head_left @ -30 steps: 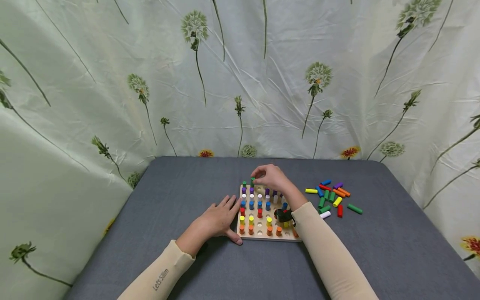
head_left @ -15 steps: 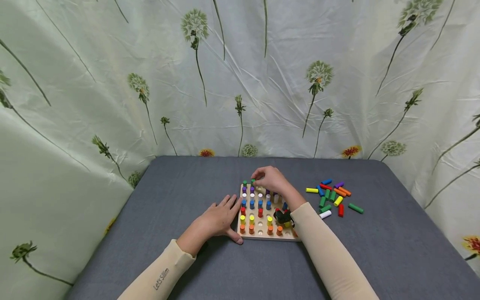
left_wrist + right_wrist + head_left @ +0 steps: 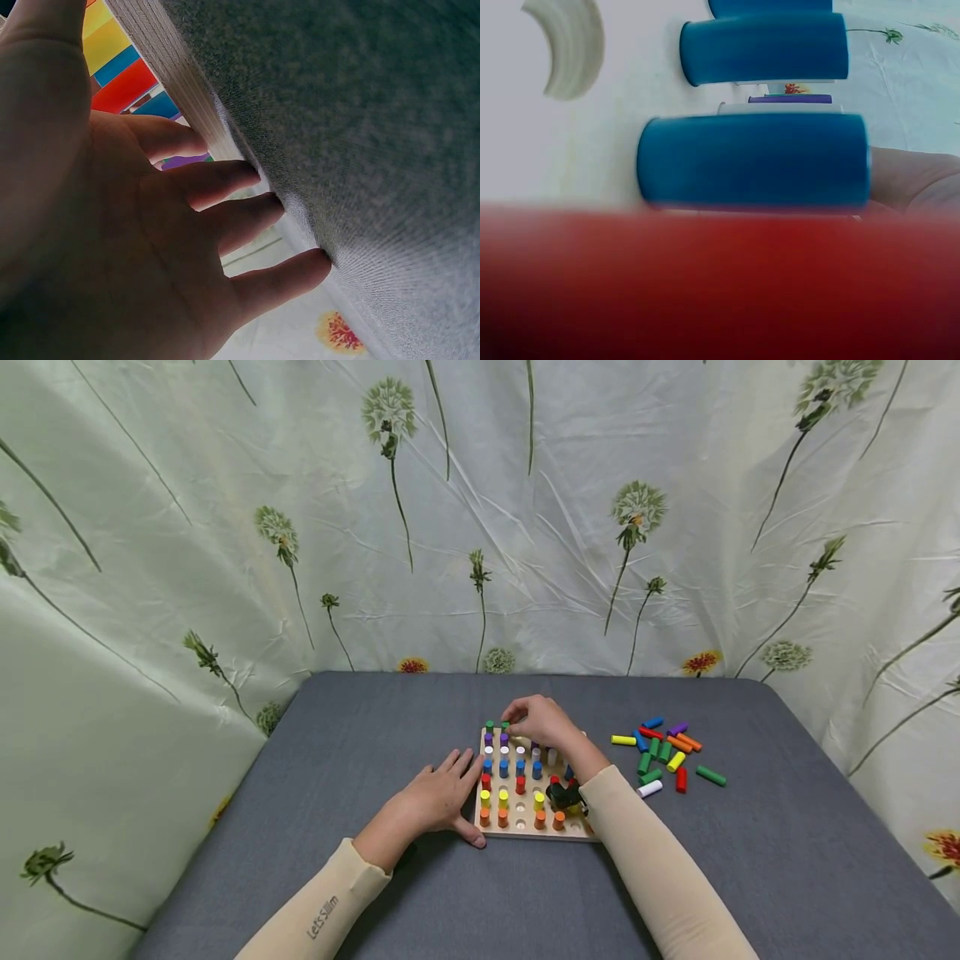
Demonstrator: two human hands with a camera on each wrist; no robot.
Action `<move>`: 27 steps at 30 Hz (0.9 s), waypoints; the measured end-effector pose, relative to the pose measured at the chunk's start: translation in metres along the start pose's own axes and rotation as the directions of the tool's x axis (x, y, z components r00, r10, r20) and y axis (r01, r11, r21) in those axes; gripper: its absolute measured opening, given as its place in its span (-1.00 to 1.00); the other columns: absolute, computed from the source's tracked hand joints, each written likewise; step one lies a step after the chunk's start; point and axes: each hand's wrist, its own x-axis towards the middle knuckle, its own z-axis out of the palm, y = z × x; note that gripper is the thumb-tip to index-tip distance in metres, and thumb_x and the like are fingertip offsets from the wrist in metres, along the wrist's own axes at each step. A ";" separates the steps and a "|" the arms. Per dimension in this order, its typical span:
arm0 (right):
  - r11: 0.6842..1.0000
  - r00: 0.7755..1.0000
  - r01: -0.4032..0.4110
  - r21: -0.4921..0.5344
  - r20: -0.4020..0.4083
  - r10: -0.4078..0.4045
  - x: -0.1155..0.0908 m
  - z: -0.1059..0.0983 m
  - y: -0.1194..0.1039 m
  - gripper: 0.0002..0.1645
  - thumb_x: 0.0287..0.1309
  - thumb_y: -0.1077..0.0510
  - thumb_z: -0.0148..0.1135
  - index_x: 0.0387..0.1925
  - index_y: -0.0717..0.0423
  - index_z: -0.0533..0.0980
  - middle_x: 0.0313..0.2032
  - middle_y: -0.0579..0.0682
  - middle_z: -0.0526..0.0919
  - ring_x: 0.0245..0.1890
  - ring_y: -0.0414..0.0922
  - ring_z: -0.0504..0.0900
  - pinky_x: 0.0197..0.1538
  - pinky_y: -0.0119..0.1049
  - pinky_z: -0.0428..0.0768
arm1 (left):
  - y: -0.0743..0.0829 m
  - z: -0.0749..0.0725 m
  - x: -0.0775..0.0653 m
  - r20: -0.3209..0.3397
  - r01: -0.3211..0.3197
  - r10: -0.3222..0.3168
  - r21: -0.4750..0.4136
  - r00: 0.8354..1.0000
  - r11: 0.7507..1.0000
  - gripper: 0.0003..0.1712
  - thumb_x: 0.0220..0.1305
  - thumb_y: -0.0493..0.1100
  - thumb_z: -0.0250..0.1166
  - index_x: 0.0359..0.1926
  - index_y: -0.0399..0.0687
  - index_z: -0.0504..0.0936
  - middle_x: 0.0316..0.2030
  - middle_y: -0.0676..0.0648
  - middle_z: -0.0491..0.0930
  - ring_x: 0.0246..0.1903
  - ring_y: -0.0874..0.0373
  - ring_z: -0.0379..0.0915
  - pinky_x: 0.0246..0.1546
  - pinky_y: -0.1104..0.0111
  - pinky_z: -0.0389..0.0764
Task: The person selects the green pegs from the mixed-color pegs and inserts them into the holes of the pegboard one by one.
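Observation:
A wooden pegboard [image 3: 517, 836] holds rows of coloured pegs, with green at the back and orange at the front. My right hand [image 3: 543, 720] reaches over it and pinches a green peg [image 3: 506, 726] standing upright in the back row, beside another green peg [image 3: 490, 727] at the corner. Flat and spread, my left hand [image 3: 442, 797] rests on the table against the board's left edge, thumb at the front corner. In the right wrist view, a blurred red peg [image 3: 720, 285] and a blue peg [image 3: 754, 161] hide most of the right hand [image 3: 911, 176].
To the right of the board lies a loose pile of pegs, among them a yellow peg [image 3: 623, 740], a white peg [image 3: 649, 788] and a green peg [image 3: 711, 776]. A grey cloth [image 3: 360, 718] covers the table. A flower-printed curtain [image 3: 450, 527] hangs behind.
The green peg under the right hand sits lower in the back row than a second ago, and the hand has dipped slightly with it. The left hand stays in place.

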 end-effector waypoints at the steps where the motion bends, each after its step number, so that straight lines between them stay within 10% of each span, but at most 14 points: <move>1: 1.000 1.000 -0.001 0.002 0.000 0.001 0.000 0.000 0.000 -0.83 0.40 0.18 0.38 -0.03 0.06 0.75 -0.08 0.01 0.81 -0.12 -0.06 0.73 0.09 -0.03 0.67 | 0.000 0.000 0.000 0.000 0.000 0.000 0.001 1.000 1.000 0.54 -0.05 0.61 0.48 0.74 0.06 -0.05 0.72 -0.15 -0.02 0.71 -0.13 -0.10 0.56 -0.20 0.26; 27: 0.974 0.994 0.088 0.207 -0.086 -0.071 -0.030 -0.050 -0.001 -0.55 0.47 0.04 0.32 0.28 0.11 0.61 0.13 0.19 0.77 0.16 0.13 0.74 0.27 0.12 0.64 | 0.003 -0.001 0.000 0.002 0.007 -0.007 -0.024 1.000 1.000 0.53 -0.06 0.58 0.50 0.73 0.05 -0.04 0.72 -0.15 -0.01 0.71 -0.15 -0.10 0.57 -0.22 0.24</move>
